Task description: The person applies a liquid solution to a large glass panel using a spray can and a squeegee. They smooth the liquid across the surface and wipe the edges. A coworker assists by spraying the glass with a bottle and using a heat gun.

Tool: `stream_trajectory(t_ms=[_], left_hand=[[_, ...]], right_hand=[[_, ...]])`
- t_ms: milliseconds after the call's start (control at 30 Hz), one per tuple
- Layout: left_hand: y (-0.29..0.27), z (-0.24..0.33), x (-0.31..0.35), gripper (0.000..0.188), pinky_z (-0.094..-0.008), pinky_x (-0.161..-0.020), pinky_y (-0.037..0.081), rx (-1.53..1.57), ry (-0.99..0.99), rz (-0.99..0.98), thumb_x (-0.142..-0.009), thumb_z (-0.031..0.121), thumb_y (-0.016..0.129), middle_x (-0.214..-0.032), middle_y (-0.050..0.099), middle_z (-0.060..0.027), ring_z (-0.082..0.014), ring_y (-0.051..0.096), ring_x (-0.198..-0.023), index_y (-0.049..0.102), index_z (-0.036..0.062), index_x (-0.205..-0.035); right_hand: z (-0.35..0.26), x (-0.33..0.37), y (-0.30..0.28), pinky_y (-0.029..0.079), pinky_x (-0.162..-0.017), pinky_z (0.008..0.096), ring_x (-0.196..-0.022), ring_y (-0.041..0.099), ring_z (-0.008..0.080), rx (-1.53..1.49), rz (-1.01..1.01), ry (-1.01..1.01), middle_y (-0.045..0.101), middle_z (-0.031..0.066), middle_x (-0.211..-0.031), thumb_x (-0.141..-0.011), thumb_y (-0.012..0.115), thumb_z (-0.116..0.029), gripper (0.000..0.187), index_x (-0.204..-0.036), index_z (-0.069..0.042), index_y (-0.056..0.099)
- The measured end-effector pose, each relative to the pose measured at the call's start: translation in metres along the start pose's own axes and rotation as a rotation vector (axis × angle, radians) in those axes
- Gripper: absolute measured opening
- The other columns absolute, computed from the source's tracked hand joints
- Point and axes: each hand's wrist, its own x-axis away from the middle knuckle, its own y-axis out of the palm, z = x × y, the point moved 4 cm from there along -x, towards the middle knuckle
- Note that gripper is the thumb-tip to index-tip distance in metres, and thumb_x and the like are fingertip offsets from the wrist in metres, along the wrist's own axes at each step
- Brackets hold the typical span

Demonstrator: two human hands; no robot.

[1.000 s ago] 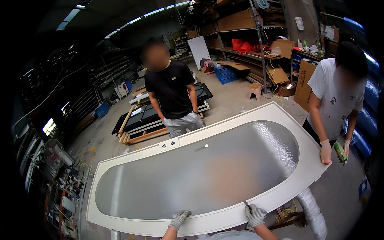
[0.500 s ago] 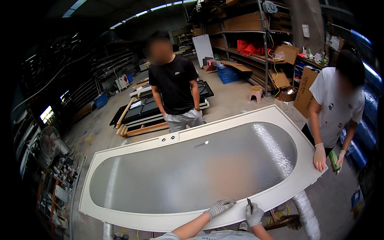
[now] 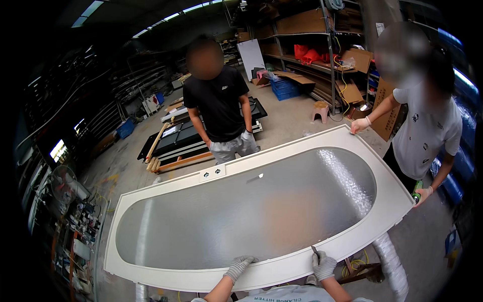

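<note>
A large white door panel lies flat before me, its long oval pane of textured frosted glass framed in white. My left hand, in a grey-striped glove, lies on the near side of the frame with fingers stretched toward the glass edge and nothing visible in them. To its right, my right hand wears a matching glove. Its fingers are closed round a small dark blade-like tool, whose tip points at the glass border. The exact kind of tool is too small to tell.
At the right end, a co-worker in white touches the panel's far corner and holds a green can. Another person in black stands across the panel. Plastic-wrapped supports stand beneath it. A pink stool stands behind.
My left hand has slid left along the frame, away from my right hand, which stays near the same spot. The co-worker's free hand has moved from the near corner to the far corner.
</note>
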Motion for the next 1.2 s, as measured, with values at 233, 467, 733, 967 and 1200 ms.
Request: stream_trajectory(t_ms=[233, 467, 733, 967, 1200], left_hand=[[0.012, 0.006, 0.0, 0.027, -0.0294, -0.075, 0.051, 0.005, 0.058, 0.193, -0.093, 0.024, 0.06, -0.079, 0.071, -0.0057, -0.0139, 0.063, -0.073, 0.074, 0.002, -0.085], [0.034, 0.003, -0.013, 0.029, -0.0298, -0.072, 0.049, -0.024, 0.122, 0.182, -0.093, 0.025, 0.061, -0.076, 0.071, -0.0054, -0.0128, 0.06, -0.071, 0.072, 0.0014, -0.081], [0.043, 0.007, -0.03, 0.029, -0.0309, -0.071, 0.05, -0.179, 0.143, 0.152, -0.092, 0.028, 0.062, -0.075, 0.07, -0.0079, -0.014, 0.061, -0.069, 0.072, 0.0021, -0.084], [0.054, 0.009, -0.042, 0.032, -0.0293, -0.063, 0.048, -0.191, 0.186, 0.192, -0.09, 0.03, 0.062, -0.067, 0.066, -0.0037, -0.0116, 0.056, -0.063, 0.069, 0.0033, -0.075], [0.06, 0.029, -0.035, 0.031, -0.0295, -0.062, 0.048, -0.342, 0.185, 0.216, -0.09, 0.031, 0.063, -0.066, 0.066, -0.0052, -0.0118, 0.057, -0.062, 0.07, 0.0041, -0.077]], right_hand=[[-0.001, -0.002, -0.002, 0.047, -0.061, 0.0517, -0.061, 0.064, 0.0383, 0.016, -0.066, 0.05, 0.065, 0.0168, -0.066, -0.093, 0.051, -0.039, 0.031, -0.095, -0.011, 0.064], [-0.001, -0.004, -0.002, 0.048, -0.062, 0.0516, -0.062, 0.064, 0.0386, 0.011, -0.086, 0.068, 0.066, 0.0173, -0.068, -0.093, 0.05, -0.039, 0.031, -0.096, -0.011, 0.064], [-0.001, -0.004, -0.002, 0.048, -0.061, 0.0504, -0.061, 0.064, 0.0382, 0.016, -0.092, 0.086, 0.065, 0.0161, -0.067, -0.091, 0.054, -0.037, 0.029, -0.093, -0.01, 0.065], [-0.001, -0.002, 0.0, 0.048, -0.06, 0.0521, -0.059, 0.063, 0.039, 0.016, -0.075, 0.06, 0.064, 0.0167, -0.066, -0.091, 0.052, -0.039, 0.03, -0.092, -0.011, 0.064], [-0.001, -0.003, -0.002, 0.047, -0.056, 0.051, -0.055, 0.061, 0.0384, 0.021, -0.032, 0.033, 0.062, 0.016, -0.061, -0.09, 0.056, -0.035, 0.025, -0.09, -0.011, 0.063]])
